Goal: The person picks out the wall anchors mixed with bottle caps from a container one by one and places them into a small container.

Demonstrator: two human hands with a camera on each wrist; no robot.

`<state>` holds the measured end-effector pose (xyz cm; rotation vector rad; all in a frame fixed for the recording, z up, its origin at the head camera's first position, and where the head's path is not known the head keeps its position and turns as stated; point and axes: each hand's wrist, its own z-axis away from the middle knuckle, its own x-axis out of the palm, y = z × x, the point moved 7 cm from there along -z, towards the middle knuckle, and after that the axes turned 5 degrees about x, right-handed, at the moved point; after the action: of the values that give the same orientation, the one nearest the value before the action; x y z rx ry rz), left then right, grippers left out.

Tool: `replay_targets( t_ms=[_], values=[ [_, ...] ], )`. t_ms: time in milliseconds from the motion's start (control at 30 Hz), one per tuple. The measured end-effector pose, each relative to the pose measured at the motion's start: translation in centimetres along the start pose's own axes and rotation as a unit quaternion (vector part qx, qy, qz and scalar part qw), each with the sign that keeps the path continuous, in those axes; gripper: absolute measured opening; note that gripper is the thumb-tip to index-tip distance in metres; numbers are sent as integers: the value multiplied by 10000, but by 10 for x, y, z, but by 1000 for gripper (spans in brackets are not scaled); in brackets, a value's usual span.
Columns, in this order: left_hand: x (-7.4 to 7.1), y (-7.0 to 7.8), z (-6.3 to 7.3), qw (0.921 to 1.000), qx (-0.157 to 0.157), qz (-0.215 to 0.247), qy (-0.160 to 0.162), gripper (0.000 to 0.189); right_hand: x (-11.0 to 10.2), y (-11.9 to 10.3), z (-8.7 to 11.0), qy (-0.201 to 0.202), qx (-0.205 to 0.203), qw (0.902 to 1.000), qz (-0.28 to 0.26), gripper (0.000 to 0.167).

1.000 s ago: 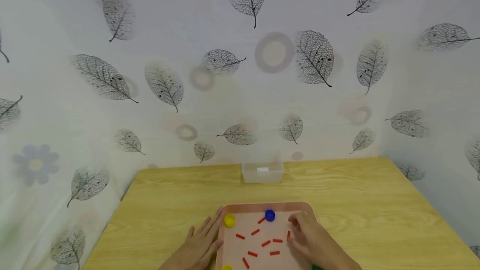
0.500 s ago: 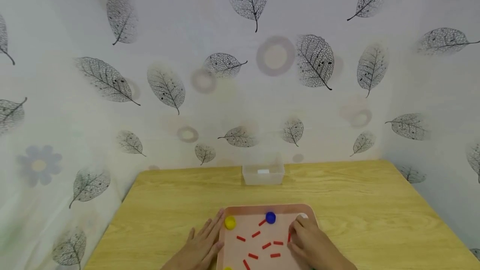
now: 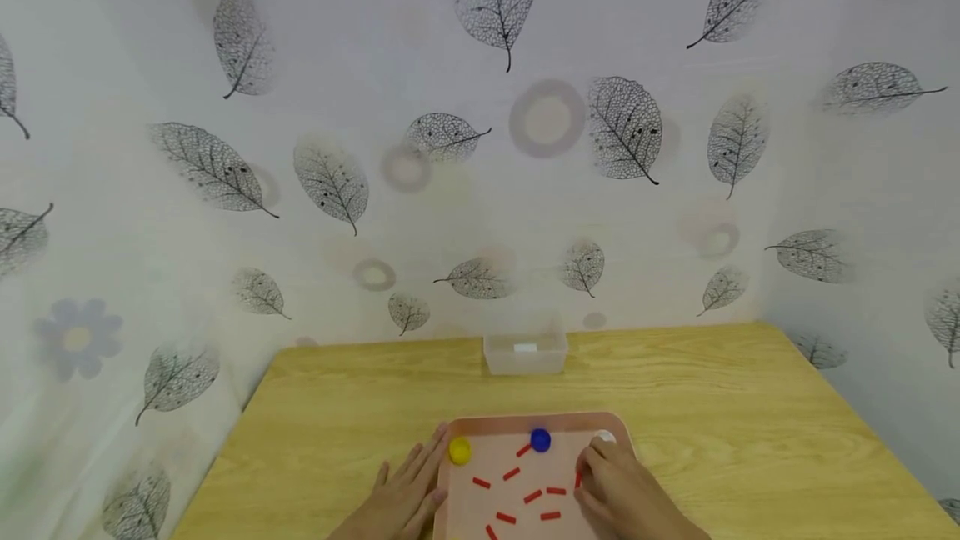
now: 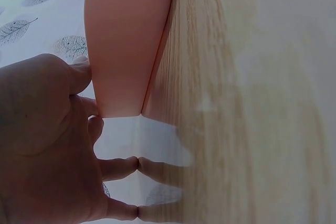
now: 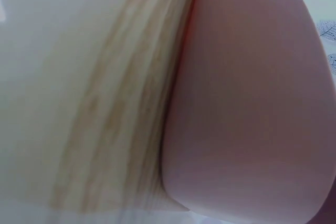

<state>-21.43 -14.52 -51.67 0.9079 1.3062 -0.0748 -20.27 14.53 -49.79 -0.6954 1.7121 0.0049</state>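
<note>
A pink tray lies on the table, with several short red sticks scattered over it. My right hand is over the tray's right side, its thumb and index finger pinching one red stick, mostly hidden by the fingers. Just beyond those fingers is a white round piece, partly covered. A blue round cap-like piece sits near the far rim, a red stick beside it. A yellow one is in the far left corner. My left hand rests against the tray's left side, fingers straight.
A clear plastic box with a white label stands at the table's back edge. Leaf-patterned cloth hangs behind and at both sides. The wooden table extends left and right of the tray. The right wrist view shows mainly the tray's outer wall.
The right hand's fingers have drawn together around the red stick at the right, and the white round piece has come into view. The left hand stays put; the view has tilted up slightly.
</note>
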Motion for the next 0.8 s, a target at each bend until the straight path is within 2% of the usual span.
replay_targets(
  t_ms=[133,267,333,600,800],
  values=[
    [1,-1,1,10000,0,-6,31,62,-1,-1,0,84,17,10000,-42,21],
    [2,-3,0,10000,33,-6,36,63,1,2,0,-127,227,9994,-221,19],
    [3,-3,0,10000,49,-16,29,63,1,4,0,-244,345,9984,-367,17],
    [4,-4,-2,9999,72,-94,6,63,-6,8,0,-307,412,9925,-1105,15],
    [2,-2,-1,9999,87,-31,41,62,-16,8,0,-106,471,9922,-1146,17]
  ],
)
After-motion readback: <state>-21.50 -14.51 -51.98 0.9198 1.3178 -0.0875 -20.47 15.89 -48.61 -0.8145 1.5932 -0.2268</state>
